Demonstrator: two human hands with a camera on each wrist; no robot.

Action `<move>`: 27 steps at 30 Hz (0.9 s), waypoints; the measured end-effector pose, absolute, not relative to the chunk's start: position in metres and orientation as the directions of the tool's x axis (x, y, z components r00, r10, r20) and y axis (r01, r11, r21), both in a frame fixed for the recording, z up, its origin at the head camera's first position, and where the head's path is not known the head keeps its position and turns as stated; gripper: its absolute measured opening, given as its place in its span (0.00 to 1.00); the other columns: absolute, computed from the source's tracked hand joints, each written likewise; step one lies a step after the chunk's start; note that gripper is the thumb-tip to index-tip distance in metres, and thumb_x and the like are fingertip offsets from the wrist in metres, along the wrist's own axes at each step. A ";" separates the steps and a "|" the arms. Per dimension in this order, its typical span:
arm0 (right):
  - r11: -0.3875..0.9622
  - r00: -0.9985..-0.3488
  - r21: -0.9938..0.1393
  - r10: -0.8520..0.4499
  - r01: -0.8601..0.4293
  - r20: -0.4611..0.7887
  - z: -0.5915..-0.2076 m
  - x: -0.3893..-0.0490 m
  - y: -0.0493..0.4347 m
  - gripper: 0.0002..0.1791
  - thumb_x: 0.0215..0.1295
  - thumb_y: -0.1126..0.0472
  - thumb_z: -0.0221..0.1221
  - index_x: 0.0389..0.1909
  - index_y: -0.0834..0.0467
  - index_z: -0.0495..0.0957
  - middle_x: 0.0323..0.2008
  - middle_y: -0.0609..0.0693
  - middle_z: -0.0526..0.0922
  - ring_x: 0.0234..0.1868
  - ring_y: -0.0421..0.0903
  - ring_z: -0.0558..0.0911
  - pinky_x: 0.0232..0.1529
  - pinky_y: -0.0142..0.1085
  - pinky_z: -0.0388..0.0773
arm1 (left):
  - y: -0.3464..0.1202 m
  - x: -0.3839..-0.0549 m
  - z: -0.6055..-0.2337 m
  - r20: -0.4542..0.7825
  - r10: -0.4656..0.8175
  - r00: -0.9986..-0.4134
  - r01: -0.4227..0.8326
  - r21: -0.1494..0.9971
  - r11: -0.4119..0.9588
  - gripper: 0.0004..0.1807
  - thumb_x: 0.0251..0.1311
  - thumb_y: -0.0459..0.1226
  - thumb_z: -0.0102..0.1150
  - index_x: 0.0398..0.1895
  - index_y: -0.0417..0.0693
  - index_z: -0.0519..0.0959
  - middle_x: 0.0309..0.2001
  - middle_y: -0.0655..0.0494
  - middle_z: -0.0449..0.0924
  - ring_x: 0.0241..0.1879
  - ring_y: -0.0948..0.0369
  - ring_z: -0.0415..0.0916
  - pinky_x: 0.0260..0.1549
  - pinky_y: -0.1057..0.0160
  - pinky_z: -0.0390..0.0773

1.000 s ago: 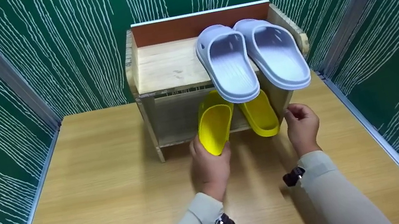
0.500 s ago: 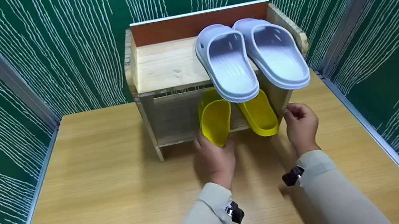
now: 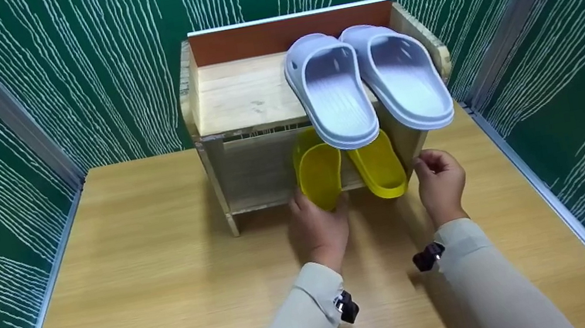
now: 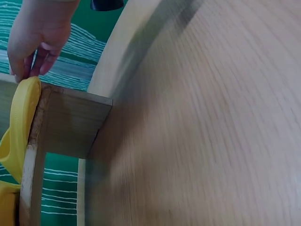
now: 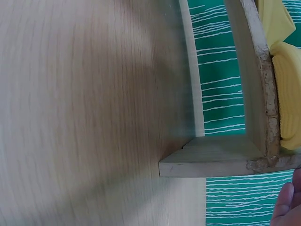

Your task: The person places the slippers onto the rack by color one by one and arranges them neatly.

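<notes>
My left hand (image 3: 322, 230) grips the heel end of a yellow clog (image 3: 321, 177), whose toe lies inside the lower level of a small wooden shoe rack (image 3: 243, 98). To its right, a second yellow clog (image 3: 384, 169) rests on that lower shelf, heel jutting past the front edge. At the rack's right side panel, my right hand (image 3: 442, 186) holds the front edge between thumb and curled fingers. The left wrist view also catches that right hand (image 4: 40, 40) beside a yellow clog's heel (image 4: 24, 108). Lavender clogs above partly hide the yellow toes.
Two lavender clogs, the left one (image 3: 341, 99) and the right one (image 3: 412, 81), sit on the rack's upper right, heels overhanging. The rack stands at the back of a wooden table (image 3: 140, 284). Green walls (image 3: 116, 69) with white streaks enclose the back and both sides.
My left hand has moved forward and slightly right, carrying the yellow clog deeper into the lower level. The right hand stays at the side panel.
</notes>
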State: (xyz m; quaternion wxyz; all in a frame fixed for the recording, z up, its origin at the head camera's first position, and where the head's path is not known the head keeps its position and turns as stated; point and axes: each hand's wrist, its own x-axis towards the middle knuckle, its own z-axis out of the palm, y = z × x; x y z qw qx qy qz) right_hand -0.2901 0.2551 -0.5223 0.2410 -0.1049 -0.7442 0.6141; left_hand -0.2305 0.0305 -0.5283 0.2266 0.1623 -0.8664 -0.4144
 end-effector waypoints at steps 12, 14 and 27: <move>0.227 -0.849 -0.964 0.474 -0.138 0.234 -0.522 -0.291 0.252 0.11 0.73 0.63 0.65 0.50 0.66 0.83 0.38 0.44 0.80 0.44 0.42 0.77 0.46 0.27 0.76 | 0.038 -0.223 -0.533 0.164 -0.378 -0.911 -0.094 0.810 0.579 0.52 0.50 0.64 0.77 0.74 0.51 0.67 0.62 0.57 0.74 0.51 0.55 0.84 0.51 0.55 0.84; 0.228 -0.850 -0.964 0.474 -0.134 0.230 -0.522 -0.291 0.251 0.12 0.73 0.63 0.65 0.50 0.67 0.83 0.38 0.44 0.79 0.44 0.42 0.76 0.46 0.27 0.76 | 0.040 -0.223 -0.534 0.159 -0.357 -0.921 -0.089 0.804 0.588 0.53 0.51 0.64 0.77 0.75 0.52 0.66 0.63 0.57 0.73 0.52 0.55 0.83 0.52 0.55 0.83; 0.215 -0.858 -0.970 0.471 -0.115 0.206 -0.523 -0.292 0.253 0.10 0.74 0.63 0.64 0.50 0.65 0.83 0.39 0.45 0.80 0.45 0.43 0.77 0.47 0.28 0.77 | 0.039 -0.227 -0.534 0.155 -0.299 -0.942 -0.057 0.802 0.595 0.50 0.54 0.65 0.74 0.76 0.59 0.65 0.64 0.58 0.73 0.55 0.57 0.82 0.59 0.55 0.82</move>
